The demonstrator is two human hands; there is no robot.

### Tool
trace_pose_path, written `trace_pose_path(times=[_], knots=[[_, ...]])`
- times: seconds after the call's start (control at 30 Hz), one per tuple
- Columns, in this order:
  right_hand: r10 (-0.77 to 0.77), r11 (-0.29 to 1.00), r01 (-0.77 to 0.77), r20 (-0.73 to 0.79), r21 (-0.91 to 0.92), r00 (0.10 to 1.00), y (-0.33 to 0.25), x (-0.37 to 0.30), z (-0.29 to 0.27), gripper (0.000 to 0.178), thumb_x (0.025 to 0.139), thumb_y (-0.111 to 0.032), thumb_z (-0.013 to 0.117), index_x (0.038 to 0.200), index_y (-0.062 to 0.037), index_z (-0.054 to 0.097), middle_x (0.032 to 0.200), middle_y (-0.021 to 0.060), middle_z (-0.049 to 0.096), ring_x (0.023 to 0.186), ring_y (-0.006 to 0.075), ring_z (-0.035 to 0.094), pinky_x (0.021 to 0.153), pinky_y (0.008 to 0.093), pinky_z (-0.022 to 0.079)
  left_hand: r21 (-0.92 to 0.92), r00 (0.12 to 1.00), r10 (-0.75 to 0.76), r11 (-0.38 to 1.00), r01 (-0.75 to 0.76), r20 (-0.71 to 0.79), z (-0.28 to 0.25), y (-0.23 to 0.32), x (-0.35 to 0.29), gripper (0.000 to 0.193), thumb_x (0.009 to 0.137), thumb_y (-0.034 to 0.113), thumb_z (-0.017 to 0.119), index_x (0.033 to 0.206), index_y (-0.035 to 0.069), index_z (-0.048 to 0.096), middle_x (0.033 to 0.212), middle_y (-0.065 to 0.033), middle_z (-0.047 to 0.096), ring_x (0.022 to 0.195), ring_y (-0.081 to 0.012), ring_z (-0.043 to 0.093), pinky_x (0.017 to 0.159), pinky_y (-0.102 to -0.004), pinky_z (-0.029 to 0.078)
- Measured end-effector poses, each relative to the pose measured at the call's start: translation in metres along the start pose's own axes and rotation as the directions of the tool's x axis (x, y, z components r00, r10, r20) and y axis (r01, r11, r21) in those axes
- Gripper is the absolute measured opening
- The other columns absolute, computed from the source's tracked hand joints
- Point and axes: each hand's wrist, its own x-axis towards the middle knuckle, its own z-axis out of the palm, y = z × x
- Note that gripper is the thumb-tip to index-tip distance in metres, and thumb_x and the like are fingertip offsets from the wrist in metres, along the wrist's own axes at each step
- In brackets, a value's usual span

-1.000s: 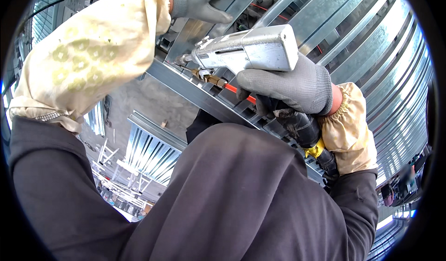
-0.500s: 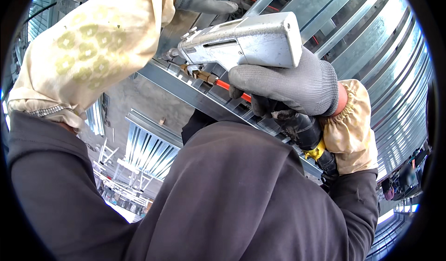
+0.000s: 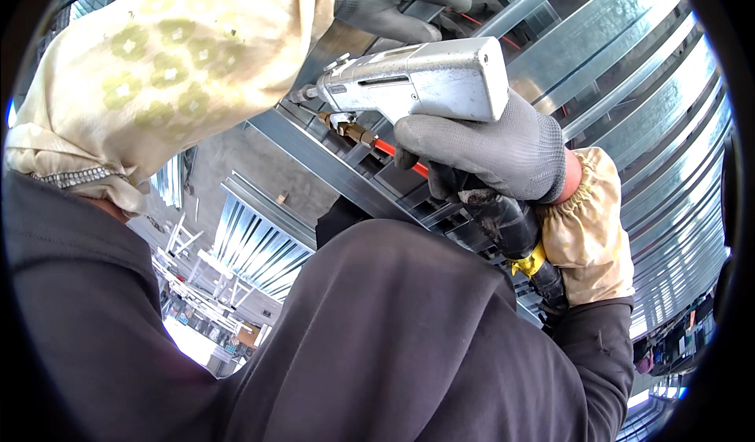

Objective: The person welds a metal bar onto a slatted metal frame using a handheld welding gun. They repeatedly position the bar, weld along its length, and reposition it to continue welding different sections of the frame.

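My right hand (image 3: pixel 487 145), in a grey knit glove, is closed around the handle of a silver pistol-shaped power tool (image 3: pixel 452 72). Its narrow nose points left, close to a galvanized steel profile (image 3: pixel 322 159); whether the tip touches metal is partly hidden by my left sleeve. Below the tool runs an orange hose (image 3: pixel 403 159) with a brass fitting (image 3: pixel 354 132). A thick black-wrapped part with yellow tape (image 3: pixel 531 261) extends below my grip. At the top edge my left hand (image 3: pixel 393 5), also gloved, has its fingers spread over the metalwork, holding nothing visible.
Long parallel galvanized steel strips (image 3: pixel 594 45) fill the right side, curved by the lens. On the floor at lower left lies a stack of ribbed metal profiles (image 3: pixel 255 245). White racks or bars (image 3: pixel 185 273) stand beyond it. My dark-clothed knee (image 3: pixel 377 324) takes up the lower middle.
My left hand and sleeve have shifted to the right, fingers more spread. The tool's nose has moved slightly right and down, my right hand still gripping it. The whole view has shifted slightly.
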Motion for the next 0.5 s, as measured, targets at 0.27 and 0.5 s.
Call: trace_pose_path(times=[0.27,0.5], knots=[[0.01,1.0,-0.011,-0.025,-0.006,1.0,-0.012,-0.02,0.015,0.035,0.096,-0.025,0.072,0.118,0.0018,0.066,0.089,0.0078,0.073,0.064,0.0109,0.068,0.054,0.024,0.055,0.065,0.989,0.112,0.992,-0.106,-0.094,-0.017,0.01,0.028,0.035,0.078,0.045,0.073,0.106,0.024,0.07,0.15,-0.0183,0.045,0.135,-0.0509,0.04,0.097,-0.072,0.035],[0.107,0.993,-0.106,0.022,-0.045,0.994,-0.023,-0.013,0.024,0.037,0.093,-0.026,0.074,0.121,-0.0035,0.069,0.095,0.0021,0.073,0.082,0.0069,0.066,0.07,0.0252,0.055,0.065,0.987,0.095,0.994,-0.087,-0.127,-0.031,0.016,0.018,0.027,0.078,0.04,0.071,0.096,0.02,0.068,0.146,-0.0185,0.049,0.132,-0.0512,0.043,0.097,-0.0683,0.039]])
